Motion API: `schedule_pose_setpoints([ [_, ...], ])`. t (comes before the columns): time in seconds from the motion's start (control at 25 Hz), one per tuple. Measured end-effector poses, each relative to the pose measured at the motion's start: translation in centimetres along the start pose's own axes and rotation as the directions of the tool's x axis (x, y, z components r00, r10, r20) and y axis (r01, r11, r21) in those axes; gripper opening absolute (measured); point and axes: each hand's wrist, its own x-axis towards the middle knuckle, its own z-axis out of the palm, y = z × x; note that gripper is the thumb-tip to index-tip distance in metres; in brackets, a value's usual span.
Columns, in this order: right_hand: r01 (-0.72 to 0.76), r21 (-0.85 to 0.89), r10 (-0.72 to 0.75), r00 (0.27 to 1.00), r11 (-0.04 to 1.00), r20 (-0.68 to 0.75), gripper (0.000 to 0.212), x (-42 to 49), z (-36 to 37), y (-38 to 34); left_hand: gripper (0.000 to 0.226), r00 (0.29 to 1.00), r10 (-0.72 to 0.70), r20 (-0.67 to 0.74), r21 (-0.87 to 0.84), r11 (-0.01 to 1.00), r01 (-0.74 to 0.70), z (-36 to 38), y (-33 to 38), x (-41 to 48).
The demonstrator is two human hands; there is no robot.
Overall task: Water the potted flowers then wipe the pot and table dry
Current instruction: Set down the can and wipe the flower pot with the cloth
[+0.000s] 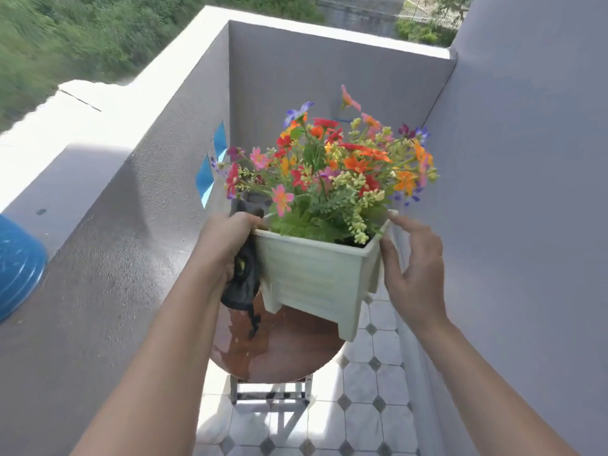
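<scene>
A pale square plastic pot [316,278] full of many-coloured flowers [332,169] is tilted, its feet over the round brown table [283,350]. My left hand [227,248] grips the pot's left rim and presses a black cloth [241,284] against its left side; the cloth's tail hangs down to the tabletop. My right hand [414,268] is at the pot's right corner, fingers spread along its wall. Glossy wet patches show on the tabletop.
A grey balcony parapet [108,245] runs along the left, with a blue plastic vessel [18,264] on its ledge. Grey walls close in behind and to the right. The floor [371,399] is white and grey tile; the table stands on a metal frame.
</scene>
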Motion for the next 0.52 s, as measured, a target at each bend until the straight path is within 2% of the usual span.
schedule_pose_setpoints([
  [0.08, -0.076, 0.042, 0.082, 0.986, 0.996, -0.145, 0.035, -1.8, 0.7, -1.9, 0.013, 0.996, 0.046, -0.076, 0.006, 0.999, -0.045, 0.1, -0.4, -0.4],
  [0.16, 0.046, 0.037, -0.036, 0.971, 0.998, -0.236, 0.031, -3.5, 1.1, -3.8, 0.017, 0.983, 0.109, -0.149, 0.075, 0.992, -0.099, 0.1, -0.5, -1.2],
  [0.2, 0.148, 0.004, -0.143, 0.963, 0.989, -0.229, 0.027, -4.1, 1.3, -4.6, 0.02, 0.972, 0.143, -0.185, 0.134, 0.984, -0.119, 0.2, -0.6, -1.6],
  [0.28, 0.275, -0.081, -0.282, 0.953, 0.958, -0.105, 0.021, -4.3, 2.1, -6.0, 0.023, 0.944, 0.219, -0.246, 0.268, 0.952, -0.151, 0.3, -0.7, -2.8],
  [0.36, 0.259, -0.205, -0.257, 0.966, 0.944, 0.034, 0.025, -3.1, 2.9, -6.7, 0.021, 0.924, 0.256, -0.283, 0.329, 0.931, -0.158, 0.5, -0.5, -3.9],
  [0.44, 0.256, -0.34, -0.246, 0.966, 0.905, 0.072, 0.031, -1.9, 3.3, -6.5, 0.02, 0.923, 0.249, -0.294, 0.346, 0.928, -0.14, 0.8, -0.5, -4.7],
  [0.52, 0.291, -0.399, -0.281, 0.956, 0.87, 0.083, 0.033, -1.5, 3.3, -5.8, 0.025, 0.921, 0.246, -0.301, 0.331, 0.933, -0.142, 1.1, -0.5, -5.5],
])
